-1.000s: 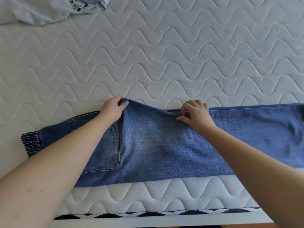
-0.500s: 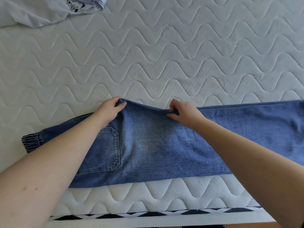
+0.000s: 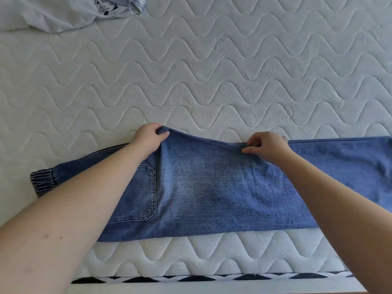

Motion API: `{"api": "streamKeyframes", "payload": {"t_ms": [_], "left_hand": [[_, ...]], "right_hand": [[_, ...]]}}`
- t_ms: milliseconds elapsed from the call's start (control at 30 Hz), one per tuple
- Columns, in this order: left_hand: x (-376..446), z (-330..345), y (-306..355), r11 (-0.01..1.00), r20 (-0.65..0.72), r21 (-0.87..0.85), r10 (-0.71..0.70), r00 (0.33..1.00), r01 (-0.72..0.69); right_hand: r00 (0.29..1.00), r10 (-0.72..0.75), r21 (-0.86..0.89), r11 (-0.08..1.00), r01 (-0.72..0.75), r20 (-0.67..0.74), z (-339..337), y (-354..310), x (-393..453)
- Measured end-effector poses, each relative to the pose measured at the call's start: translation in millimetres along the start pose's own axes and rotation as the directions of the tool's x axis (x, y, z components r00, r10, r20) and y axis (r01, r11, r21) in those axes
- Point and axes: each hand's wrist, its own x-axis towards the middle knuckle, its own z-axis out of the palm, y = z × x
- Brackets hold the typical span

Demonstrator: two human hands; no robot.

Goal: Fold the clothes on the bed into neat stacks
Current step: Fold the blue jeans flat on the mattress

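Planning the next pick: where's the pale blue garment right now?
In the head view the pale blue garment lies crumpled at the far left corner of the mattress, well beyond the jeans and clear of both hands.

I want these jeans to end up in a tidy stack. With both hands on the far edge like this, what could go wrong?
The left hand and right hand pinch only the far edge of the jeans; lifting may let the layers slip apart. The right leg end runs out of view, so it could drag unevenly.
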Motion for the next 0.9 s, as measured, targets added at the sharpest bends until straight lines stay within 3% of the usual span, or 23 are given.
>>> {"api": "streamKeyframes", "payload": {"t_ms": [100, 200, 300, 400, 500, 600, 733, 767, 833, 900], "left_hand": [[0, -1, -2, 1.000, 0.005, 0.017, 0.006, 1.000, -0.006], [-1, -3, -1, 1.000, 0.016, 0.000, 0.005, 1.000, -0.005], [-5, -1, 0, 1.000, -0.013, 0.025, 0.013, 1.000, -0.013], [-9, 0, 3, 0.999, -0.030, 0.029, 0.017, 0.999, -0.016], [-14, -3, 8, 0.997, -0.023, 0.063, 0.043, 0.999, -0.042], [-22, -7, 10, 0.997, -0.011, 0.048, 0.066, 0.998, -0.065], [-39, -16, 17, 0.992, -0.044, 0.008, 0.130, 0.991, -0.129], [-46, -18, 18, 0.986, -0.061, 0.035, 0.163, 0.985, -0.162], [-61, -22, 18, 0.964, -0.075, 0.129, 0.241, 0.968, -0.231], [-81, -24, 16, 0.918, -0.057, 0.244, 0.336, 0.940, -0.313]], "right_hand": [[0.997, -0.038, -0.064, 0.997, 0.042, 0.065, -3, 4, -1], [1.000, -0.025, -0.042, 0.999, 0.026, 0.008, -6, 11, -1], [0.996, -0.002, -0.043, 0.999, -0.002, -0.093, -6, 17, -4], [0.958, 0.024, -0.041, 0.998, -0.037, -0.286, 0, 15, -15], [0.907, -0.056, 0.075, 0.993, 0.096, -0.416, 13, -9, -35], [0.953, -0.202, 0.221, 0.942, 0.252, -0.227, 39, -50, -52], [0.988, -0.123, 0.558, 0.828, 0.050, 0.093, 74, -94, -57], [0.988, -0.058, 0.646, 0.762, -0.048, 0.141, 78, -100, -52], [0.960, 0.065, 0.810, 0.522, -0.267, 0.274, 77, -106, -42], [0.914, 0.054, 0.868, 0.296, -0.399, 0.402, 70, -103, -35]]}}
